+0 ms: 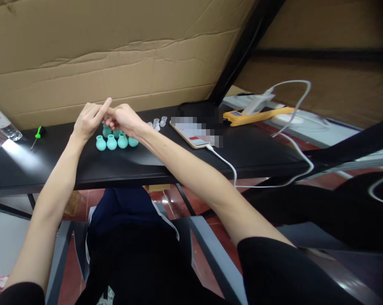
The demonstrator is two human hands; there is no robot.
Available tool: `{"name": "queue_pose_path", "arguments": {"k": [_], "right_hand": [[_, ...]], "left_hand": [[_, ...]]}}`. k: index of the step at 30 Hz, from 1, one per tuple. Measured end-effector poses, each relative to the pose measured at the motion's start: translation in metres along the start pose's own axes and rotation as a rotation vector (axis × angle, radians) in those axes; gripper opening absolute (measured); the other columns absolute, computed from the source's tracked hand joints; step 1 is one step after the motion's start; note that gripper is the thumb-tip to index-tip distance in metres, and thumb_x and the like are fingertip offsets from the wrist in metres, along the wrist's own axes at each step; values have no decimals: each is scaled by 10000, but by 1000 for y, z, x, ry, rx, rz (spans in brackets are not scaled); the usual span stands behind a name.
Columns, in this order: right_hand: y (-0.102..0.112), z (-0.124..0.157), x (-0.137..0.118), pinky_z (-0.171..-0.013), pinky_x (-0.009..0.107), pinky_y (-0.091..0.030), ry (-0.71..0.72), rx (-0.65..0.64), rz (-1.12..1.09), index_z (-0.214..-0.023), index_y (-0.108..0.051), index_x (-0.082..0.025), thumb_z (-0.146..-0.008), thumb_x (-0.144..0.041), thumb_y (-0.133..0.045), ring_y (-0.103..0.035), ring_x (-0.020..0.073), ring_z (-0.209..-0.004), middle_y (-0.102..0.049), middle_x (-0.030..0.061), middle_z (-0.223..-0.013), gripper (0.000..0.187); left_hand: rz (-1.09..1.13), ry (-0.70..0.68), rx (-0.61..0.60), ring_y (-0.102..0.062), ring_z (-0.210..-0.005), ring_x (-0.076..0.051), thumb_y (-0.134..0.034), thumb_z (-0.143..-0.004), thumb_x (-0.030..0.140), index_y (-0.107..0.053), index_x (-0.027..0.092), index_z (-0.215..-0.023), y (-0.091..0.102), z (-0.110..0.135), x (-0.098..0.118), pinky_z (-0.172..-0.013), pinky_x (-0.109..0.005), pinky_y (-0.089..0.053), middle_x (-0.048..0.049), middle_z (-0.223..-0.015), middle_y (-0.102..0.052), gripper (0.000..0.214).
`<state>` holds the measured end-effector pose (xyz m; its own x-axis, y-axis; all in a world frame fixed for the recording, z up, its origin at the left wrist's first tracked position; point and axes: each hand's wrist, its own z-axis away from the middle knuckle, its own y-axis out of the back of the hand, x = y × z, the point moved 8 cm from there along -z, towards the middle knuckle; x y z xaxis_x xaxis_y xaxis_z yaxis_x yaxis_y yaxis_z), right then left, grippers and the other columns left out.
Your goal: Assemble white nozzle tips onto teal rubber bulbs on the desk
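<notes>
Above the table my left hand and my right hand meet fingertip to fingertip. Both have curled, closed fingers, with the left index finger stretched over toward the right hand. Whatever lies between the fingertips is hidden or too small to name. Just below them, small teal bulb-shaped pots with narrow necks stand in rows on the black table. My hands and right wrist cover part of the back row. Right of my right hand are several small clear plastic pieces.
A phone lies at right with a white charging cable plugged in. Behind it is a yellow power strip. At left are a green-and-black screwdriver and a water bottle. A cardboard wall rises behind the table.
</notes>
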<state>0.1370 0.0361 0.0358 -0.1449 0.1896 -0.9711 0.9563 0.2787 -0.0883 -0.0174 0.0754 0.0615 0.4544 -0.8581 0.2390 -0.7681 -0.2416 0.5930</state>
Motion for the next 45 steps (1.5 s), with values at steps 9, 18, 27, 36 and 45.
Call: {"name": "queue_pose_path", "arguments": {"k": [9,18,27,36,45], "right_hand": [[8,3,-23,-878,310,-556,338,26,611,-844,-740,-227,-1206,-429,-752,-748,200,-846,-831,29,-849,415],[4,8,-44,-1042,371,-544,505,-26,933,-1070,-834,-198,-1191,-279,-643,-788,291,-1098,-883,88,-1098,240],[1,-8,-33,-1092,444,-580,791,-149,1128,-1265,-801,-197,-1250,-331,-581,-781,320,-1179,-846,143,-1256,258],[69,-13,-64,-1186,503,-593,706,200,1093,-1438,-835,-210,-1293,-439,-533,-793,349,-1223,-881,141,-1259,405],[103,-31,0,-819,382,-647,-66,-235,1422,-1023,-990,-240,-938,-35,-892,-883,301,-971,-938,88,-1023,243]], "left_hand": [[-57,21,21,-819,-1165,-314,-870,-1071,607,-779,236,-1653,6,0,-7,-1391,-540,-543,-107,-1115,-830,696],[-59,60,95,-836,-1251,-306,-916,-1039,691,-754,188,-1705,13,4,8,-1199,-324,-663,-131,-1139,-906,850],[-299,21,87,-882,-987,-249,-734,-1072,931,-655,223,-1808,16,0,19,-985,-290,-708,-107,-1083,-940,1024],[-354,-41,102,-880,-1310,-339,-510,-1213,845,-762,225,-1580,16,1,26,-1222,-470,-678,-182,-1411,-899,763],[-358,115,49,-881,-1134,-336,-610,-1175,462,-743,220,-1417,15,12,-14,-1081,-459,-669,-147,-1221,-901,367]]}}
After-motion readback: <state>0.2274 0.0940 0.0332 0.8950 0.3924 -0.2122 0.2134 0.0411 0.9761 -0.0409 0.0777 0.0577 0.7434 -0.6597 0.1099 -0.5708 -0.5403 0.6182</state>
